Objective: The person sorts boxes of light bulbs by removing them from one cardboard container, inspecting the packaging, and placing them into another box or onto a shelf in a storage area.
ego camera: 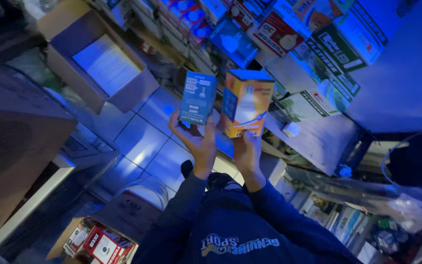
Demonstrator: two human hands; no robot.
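- Two small cardboard cartons are held up side by side, apart from each other.
- The left hand (197,142) has its fingers clamped around the base of a slim blue rectangular cardboard box (198,99).
- The right hand (246,149) has its fingers closed under a glossy orange-and-blue cardboard box (246,103).
- Beyond them lie a smooth tiled floor (142,142), an open brown corrugated carton (94,63) and shelves of stacked printed boxes (299,34).
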